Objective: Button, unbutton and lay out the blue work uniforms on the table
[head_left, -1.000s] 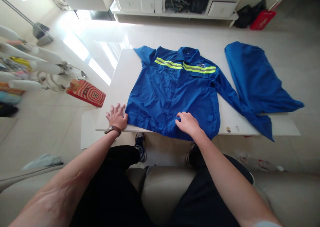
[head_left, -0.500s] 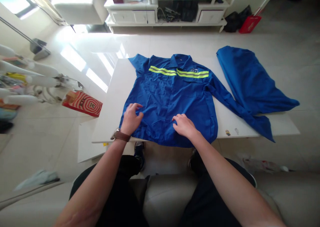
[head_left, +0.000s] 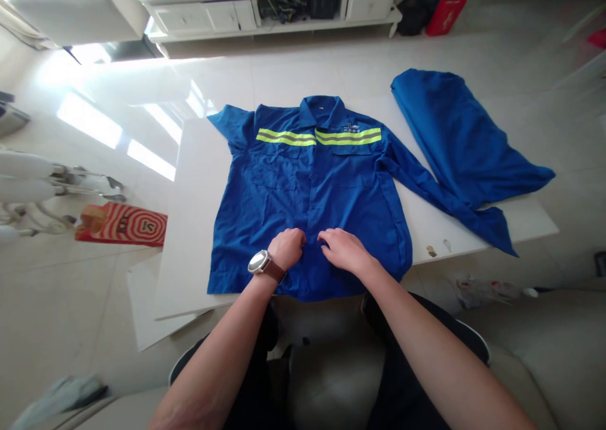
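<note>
Taking the middle of the blue jacket (head_left: 326,196) as the clock's centre, it lies spread front-up on a white table (head_left: 182,228), collar at twelve, its hem covering the near table edge at six. Towards six, the left hand (head_left: 287,247) and right hand (head_left: 344,248) rest near each other on the lower front. Both have half-curled fingers; I cannot tell whether either pinches any cloth, since the fingertips are tucked from sight. A watch (head_left: 258,262) sits on the left wrist.

Only a short stretch of one sleeve shows, between ten and eleven. The other runs towards three to four, where its border with the rumpled blue cloth (head_left: 466,133) at two is hard to make out. A red-patterned paper bag (head_left: 142,225) stands at nine, its lettering blurred. The white cabinet (head_left: 203,16) near twelve is cut off by the top edge.
</note>
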`<state>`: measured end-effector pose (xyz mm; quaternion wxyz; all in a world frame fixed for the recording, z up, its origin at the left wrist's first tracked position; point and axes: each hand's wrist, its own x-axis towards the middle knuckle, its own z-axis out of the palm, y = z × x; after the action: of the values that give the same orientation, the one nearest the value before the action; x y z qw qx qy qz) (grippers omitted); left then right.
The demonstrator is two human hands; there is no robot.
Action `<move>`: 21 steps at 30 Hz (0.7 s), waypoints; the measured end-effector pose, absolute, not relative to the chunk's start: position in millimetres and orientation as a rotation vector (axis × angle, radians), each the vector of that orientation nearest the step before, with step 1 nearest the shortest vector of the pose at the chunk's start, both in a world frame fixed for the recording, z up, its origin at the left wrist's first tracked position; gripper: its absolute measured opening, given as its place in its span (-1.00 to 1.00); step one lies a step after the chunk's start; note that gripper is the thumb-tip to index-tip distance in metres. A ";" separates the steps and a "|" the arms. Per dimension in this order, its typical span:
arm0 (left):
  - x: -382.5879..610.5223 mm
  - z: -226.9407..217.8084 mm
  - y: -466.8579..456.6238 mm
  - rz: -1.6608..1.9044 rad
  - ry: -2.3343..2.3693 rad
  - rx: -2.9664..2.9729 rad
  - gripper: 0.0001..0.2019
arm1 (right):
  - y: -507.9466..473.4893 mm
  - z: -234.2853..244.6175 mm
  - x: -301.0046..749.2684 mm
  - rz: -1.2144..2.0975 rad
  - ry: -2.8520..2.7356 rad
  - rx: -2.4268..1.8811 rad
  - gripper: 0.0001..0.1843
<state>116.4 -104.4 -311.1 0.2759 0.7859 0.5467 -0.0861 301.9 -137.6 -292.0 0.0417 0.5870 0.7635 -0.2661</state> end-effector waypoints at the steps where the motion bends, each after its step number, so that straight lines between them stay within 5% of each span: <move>1: 116.8 -313.6 -104.8 -0.227 1.473 2.103 -0.69 | -135.7 -292.2 301.4 -0.820 2.343 1.789 -0.71; 14: 104.9 -321.1 -114.1 -0.168 1.361 2.050 -0.85 | -139.3 -301.1 274.7 -0.689 2.407 1.632 -0.86; 21: 111.3 -320.0 -118.0 -0.084 1.390 2.033 -0.86 | -140.7 -305.5 268.5 -0.706 2.336 1.722 -0.61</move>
<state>111.3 -118.0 -320.0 0.3323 0.7781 0.5322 -0.0320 268.5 -140.7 -305.5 0.0773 0.5749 0.7798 -0.2355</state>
